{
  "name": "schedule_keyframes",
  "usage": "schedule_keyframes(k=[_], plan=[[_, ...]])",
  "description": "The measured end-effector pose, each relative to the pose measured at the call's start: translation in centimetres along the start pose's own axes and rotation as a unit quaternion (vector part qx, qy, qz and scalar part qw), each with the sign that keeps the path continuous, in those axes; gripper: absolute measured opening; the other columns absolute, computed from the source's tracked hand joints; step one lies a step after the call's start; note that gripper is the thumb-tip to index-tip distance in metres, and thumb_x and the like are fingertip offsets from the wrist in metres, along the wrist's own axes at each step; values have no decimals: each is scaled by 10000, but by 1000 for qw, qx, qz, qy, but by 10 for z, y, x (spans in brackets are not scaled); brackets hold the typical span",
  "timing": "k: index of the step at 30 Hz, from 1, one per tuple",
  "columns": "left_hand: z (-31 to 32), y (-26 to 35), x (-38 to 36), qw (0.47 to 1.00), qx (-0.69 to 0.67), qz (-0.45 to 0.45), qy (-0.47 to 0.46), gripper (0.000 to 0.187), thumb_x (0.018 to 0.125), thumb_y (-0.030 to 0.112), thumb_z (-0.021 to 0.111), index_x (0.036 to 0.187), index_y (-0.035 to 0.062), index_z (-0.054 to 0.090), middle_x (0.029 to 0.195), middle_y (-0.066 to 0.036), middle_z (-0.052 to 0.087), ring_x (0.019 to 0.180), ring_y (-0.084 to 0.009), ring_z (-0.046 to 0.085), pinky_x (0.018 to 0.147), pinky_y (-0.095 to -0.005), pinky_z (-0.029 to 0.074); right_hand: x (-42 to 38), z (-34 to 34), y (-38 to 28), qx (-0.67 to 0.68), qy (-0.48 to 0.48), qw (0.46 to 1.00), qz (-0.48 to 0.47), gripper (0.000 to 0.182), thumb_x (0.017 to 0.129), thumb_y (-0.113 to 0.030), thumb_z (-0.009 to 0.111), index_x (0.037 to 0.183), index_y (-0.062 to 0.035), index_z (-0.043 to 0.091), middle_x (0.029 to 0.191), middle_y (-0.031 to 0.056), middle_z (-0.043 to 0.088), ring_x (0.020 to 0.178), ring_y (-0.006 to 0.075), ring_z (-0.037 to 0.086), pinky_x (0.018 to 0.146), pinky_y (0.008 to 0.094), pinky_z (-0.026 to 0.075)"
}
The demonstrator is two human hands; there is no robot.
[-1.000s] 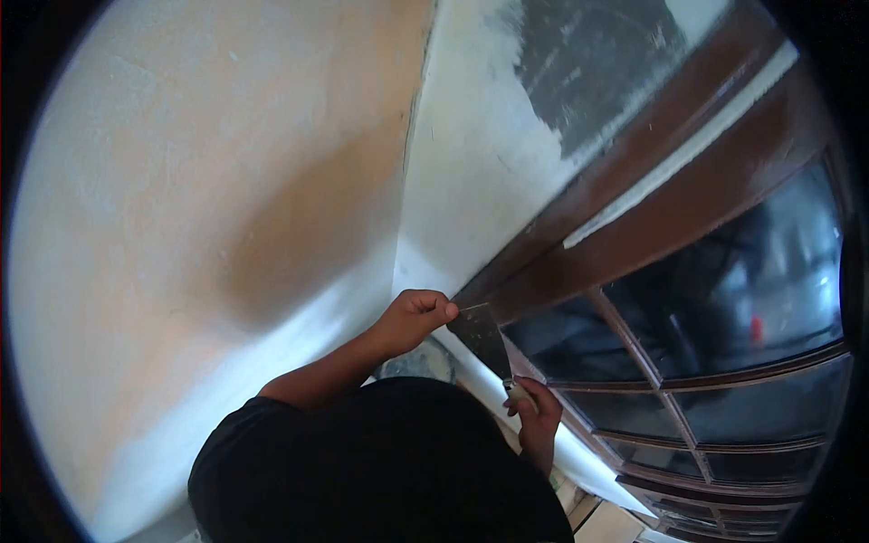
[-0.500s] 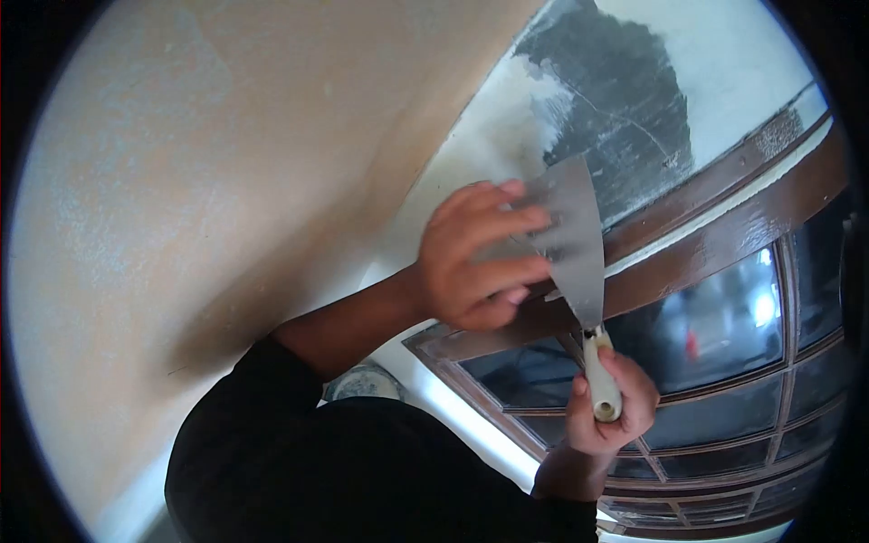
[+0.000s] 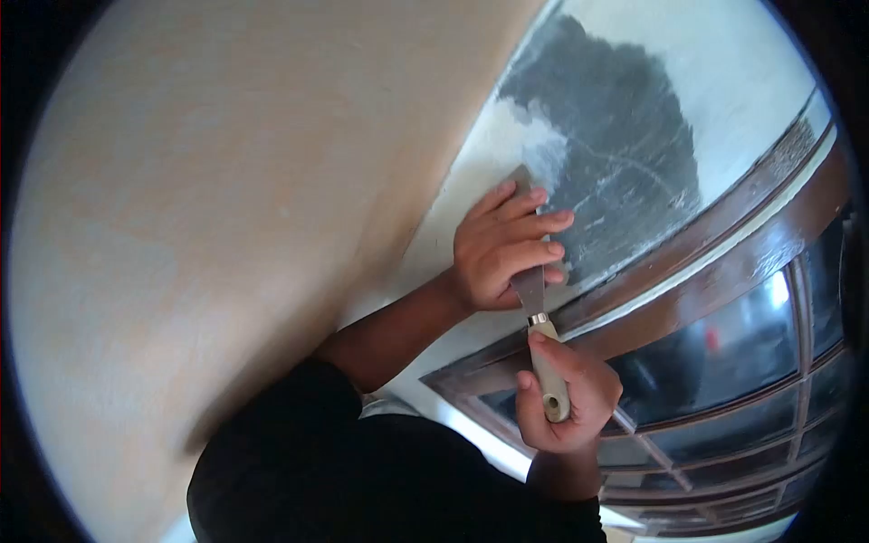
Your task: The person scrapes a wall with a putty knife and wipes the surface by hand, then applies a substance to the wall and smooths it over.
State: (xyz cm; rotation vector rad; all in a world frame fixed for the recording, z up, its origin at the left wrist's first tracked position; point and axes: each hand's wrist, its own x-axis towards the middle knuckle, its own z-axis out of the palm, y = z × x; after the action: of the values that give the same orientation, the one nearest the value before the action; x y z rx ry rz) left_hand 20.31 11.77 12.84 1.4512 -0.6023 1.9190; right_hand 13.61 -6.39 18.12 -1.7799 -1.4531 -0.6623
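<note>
My right hand is closed round the pale handle of a putty knife, its thumb along the handle. The metal blade points up and lies near the white wall, at the left edge of a dark grey patch. My left hand rests over the blade with its fingers spread, touching it and covering much of it. A smaller pale patch shows just above the blade's upper corner.
A beige wall fills the left side and meets the white wall at a corner line. Below the grey patch runs a brown wooden frame with dark glass panes. Black sleeves are at the bottom.
The putty knife has moved left and turned, so its blade now looks narrower. My right hand has moved left with it. My left hand has moved slightly up and right, onto the blade.
</note>
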Motion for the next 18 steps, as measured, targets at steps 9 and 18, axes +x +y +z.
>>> schedule_keyframes(k=[9,18], plan=[[-5,-3,9,1000,3,19,-21,293,757,417,796,775,156,665,1002,-25,753,1039,-258,696,991,-427,447,-5,16,-1,96,-60,992,56,439,700,-63,758,1126,-57,654,653,81,561,502,234,564,473,340,436],[-12,-11,16,997,23,51,-47,311,803,412,787,836,124,673,999,-65,754,1104,-297,675,1016,-474,442,7,24,10,104,-56,993,5,349,666,2,707,1007,-40,640,651,90,583,491,253,570,456,342,433]])
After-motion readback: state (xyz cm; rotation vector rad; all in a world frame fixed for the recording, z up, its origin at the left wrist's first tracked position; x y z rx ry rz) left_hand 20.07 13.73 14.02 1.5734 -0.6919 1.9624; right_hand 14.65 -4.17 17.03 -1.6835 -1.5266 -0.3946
